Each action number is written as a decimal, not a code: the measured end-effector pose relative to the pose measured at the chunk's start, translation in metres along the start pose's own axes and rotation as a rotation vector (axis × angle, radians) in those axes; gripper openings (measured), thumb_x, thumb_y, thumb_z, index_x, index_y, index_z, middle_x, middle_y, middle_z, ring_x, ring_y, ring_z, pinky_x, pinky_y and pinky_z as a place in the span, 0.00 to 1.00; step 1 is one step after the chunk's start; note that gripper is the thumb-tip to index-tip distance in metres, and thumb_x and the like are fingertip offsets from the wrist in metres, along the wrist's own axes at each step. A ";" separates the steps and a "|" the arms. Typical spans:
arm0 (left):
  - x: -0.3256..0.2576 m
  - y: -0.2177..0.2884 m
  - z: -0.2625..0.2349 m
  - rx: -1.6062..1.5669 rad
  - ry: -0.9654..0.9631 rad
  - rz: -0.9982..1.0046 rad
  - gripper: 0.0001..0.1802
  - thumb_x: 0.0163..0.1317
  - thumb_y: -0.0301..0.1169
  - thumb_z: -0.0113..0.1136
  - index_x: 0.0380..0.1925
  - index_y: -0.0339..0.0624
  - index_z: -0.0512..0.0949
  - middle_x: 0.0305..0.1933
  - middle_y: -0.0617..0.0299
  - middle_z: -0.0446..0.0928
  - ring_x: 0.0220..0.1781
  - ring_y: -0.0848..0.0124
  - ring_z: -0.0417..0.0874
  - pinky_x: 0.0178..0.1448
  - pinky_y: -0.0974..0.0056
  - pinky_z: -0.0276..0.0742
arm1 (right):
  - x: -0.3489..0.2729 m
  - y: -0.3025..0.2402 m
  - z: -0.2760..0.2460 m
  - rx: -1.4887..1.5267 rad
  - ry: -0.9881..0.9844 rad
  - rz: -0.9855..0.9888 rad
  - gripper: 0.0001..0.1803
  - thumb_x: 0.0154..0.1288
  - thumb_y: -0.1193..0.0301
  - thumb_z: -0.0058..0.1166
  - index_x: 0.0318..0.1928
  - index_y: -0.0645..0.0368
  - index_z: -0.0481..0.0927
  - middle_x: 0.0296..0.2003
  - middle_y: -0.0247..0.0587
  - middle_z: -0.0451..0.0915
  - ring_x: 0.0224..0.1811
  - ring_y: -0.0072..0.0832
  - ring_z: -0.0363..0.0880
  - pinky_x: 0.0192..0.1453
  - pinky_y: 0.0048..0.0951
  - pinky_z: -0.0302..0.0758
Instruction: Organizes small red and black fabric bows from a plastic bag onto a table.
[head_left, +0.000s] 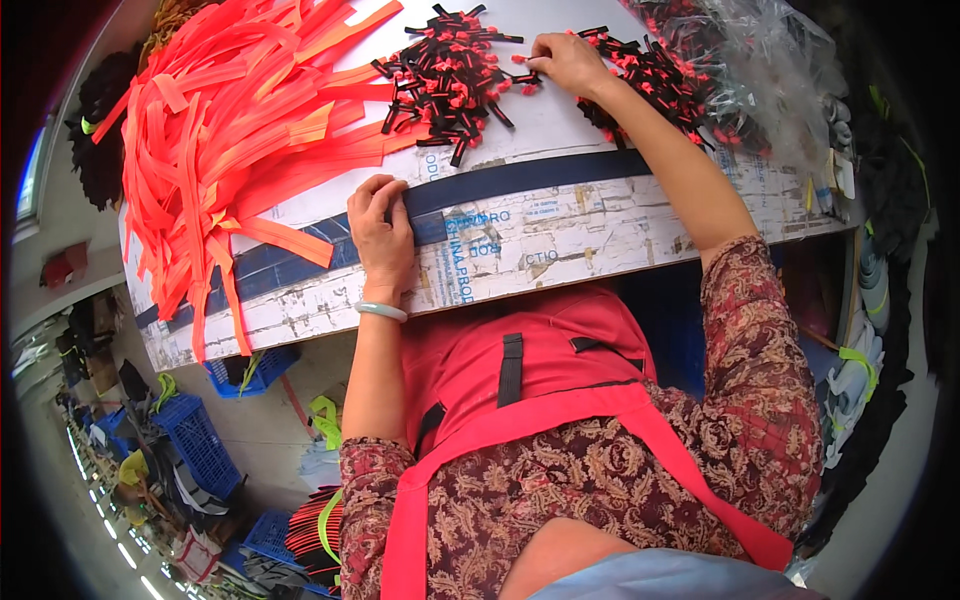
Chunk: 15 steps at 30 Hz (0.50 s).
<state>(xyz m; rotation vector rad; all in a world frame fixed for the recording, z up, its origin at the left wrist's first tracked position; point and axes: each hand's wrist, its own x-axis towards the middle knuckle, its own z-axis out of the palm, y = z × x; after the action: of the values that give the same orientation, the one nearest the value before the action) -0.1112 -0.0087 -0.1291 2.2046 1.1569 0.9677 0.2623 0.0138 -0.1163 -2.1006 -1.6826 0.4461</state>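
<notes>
My right hand (572,66) reaches over the table between two piles of small black-and-coral zipper pulls. Its thumb and forefinger are pinched on one small zipper pull (523,60), partly covered by the fingertips. Just left of it spreads one pile of pulls (455,75); the other pile (655,85) lies under and beyond my wrist. My left hand (382,225), with a pale bangle at the wrist, rests at the near side of the table on a dark blue strip (520,184). Its fingers are curled together, and whatever may be in them is hidden.
Long coral-orange zipper tapes (250,130) are heaped at the table's left, some hanging over the near edge. Clear plastic bags (770,70) lie at the far right. The table (590,235) has a worn, taped front edge. Blue crates (195,440) stand on the floor at left.
</notes>
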 end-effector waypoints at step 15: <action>-0.001 -0.002 -0.002 0.011 0.001 0.006 0.09 0.59 0.21 0.61 0.39 0.40 0.84 0.48 0.57 0.79 0.53 0.57 0.77 0.61 0.58 0.71 | -0.011 -0.018 -0.035 -0.273 -0.110 -0.230 0.23 0.55 0.56 0.66 0.51 0.49 0.83 0.49 0.41 0.84 0.53 0.37 0.82 0.60 0.45 0.73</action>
<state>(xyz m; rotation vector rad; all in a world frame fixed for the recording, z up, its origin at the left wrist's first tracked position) -0.1139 -0.0080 -0.1295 2.2179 1.1597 0.9671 0.2615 0.0022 -0.0766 -2.0598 -2.1241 0.2777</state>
